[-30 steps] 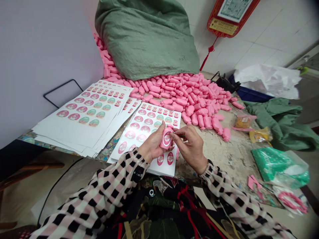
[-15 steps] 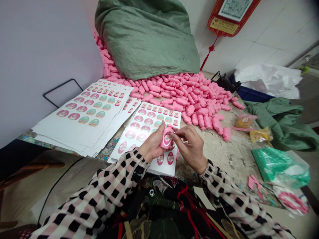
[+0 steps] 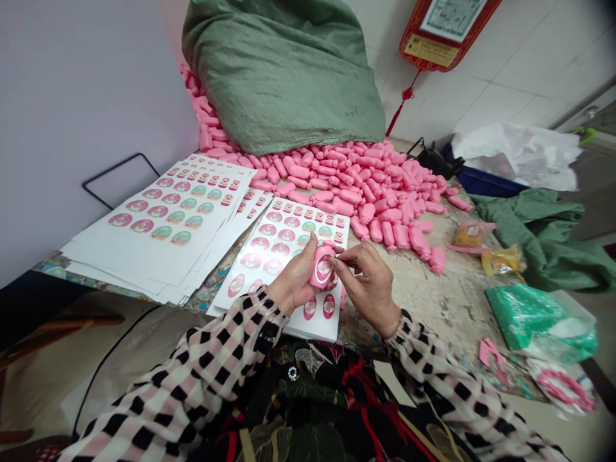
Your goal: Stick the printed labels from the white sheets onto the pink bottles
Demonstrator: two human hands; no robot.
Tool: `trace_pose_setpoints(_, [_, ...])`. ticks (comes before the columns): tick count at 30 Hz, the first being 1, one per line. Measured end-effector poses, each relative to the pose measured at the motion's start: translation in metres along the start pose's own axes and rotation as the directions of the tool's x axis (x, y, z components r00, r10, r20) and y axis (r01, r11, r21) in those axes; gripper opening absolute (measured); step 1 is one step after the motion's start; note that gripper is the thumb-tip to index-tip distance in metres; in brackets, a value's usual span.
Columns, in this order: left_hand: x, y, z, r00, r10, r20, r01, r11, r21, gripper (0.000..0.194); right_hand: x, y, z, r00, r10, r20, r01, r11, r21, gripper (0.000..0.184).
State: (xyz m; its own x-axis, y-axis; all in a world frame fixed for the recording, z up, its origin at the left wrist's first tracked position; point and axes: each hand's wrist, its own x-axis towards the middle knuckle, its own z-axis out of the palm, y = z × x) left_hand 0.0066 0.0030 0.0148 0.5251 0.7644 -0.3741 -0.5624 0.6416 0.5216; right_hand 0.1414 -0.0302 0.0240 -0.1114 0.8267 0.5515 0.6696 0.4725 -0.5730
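Left hand [image 3: 294, 282] grips 1 small pink bottle [image 3: 321, 266] round its body; right hand [image 3: 368, 282] pinches its sticker. Likely light, smooth plastic, slippery.

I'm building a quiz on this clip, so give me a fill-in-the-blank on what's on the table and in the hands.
1. The left hand holds a small ____ bottle.
2. The right hand presses on the bottle's oval ____.
3. Behind the bottle pile lies a big ____ sack.
4. Under the hands lies a sheet of ____.

Missing words: pink; sticker; green; stickers
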Motion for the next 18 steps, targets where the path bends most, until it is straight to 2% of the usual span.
trace_pose_setpoints(10, [-0.0013, -0.0007, 0.0039, 0.999, 0.027, -0.029, -0.026, 0.999, 0.021, 0.046, -0.0012, 0.0041, 0.0023, 0.999, 0.055, 0.0, -0.054, 0.998, 0.022, 0.01])
trace_pose_setpoints(18, [0.0013, -0.0036, -0.001, 0.996, 0.075, 0.05, -0.079, 0.993, 0.084, 0.047, -0.0013, 0.0036, 0.002, 0.998, 0.07, 0.0, -0.069, 0.997, 0.045, 0.01])
